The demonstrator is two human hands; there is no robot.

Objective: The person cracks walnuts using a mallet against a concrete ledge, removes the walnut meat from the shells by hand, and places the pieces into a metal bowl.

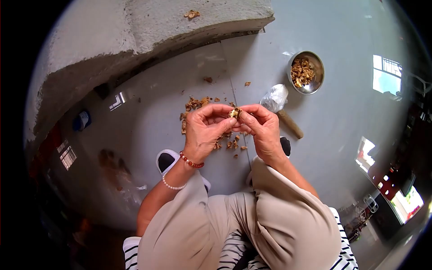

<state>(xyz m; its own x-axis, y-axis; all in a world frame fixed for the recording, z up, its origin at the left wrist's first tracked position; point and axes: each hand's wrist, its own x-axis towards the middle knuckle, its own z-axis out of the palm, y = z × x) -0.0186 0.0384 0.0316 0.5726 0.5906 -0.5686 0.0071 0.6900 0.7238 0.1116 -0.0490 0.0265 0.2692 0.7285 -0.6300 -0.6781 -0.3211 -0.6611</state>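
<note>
While we sit with our knees apart, our two hands meet in front of us, over the gap between our feet. Our left hand (pixel 202 131) comes in from the left, wrist bent inward, with thumb and forefinger curved to a pinch. Our right hand (pixel 266 129) mirrors it from the other side, thumb laid forward. Both are closed on one nut (pixel 233 113), a broken piece gripped between the fingertips, held up above the floor (pixel 189 67). Our other fingers curl behind and are partly hidden. A red bracelet (pixel 191 161) circles our left wrist, with a white one (pixel 173 182) further up the forearm; our forearms slope down towards our beige trousers (pixel 180 220).

Below our hands, the floor is grey and smooth, with a thin seam running across it. Shells (pixel 196 103) lie scattered around and beneath our hands. Just beyond our right hand lies a hammer (pixel 291 124), its head wrapped in something clear and shiny. Past that stands a metal bowl (pixel 319 80), part-filled with kernels (pixel 301 72). A rough pale ledge (pixel 94 40) fills the upper left, a shell scrap (pixel 192 14) on top. Bright window-shaped patches show at right; the far edges are dark.
</note>
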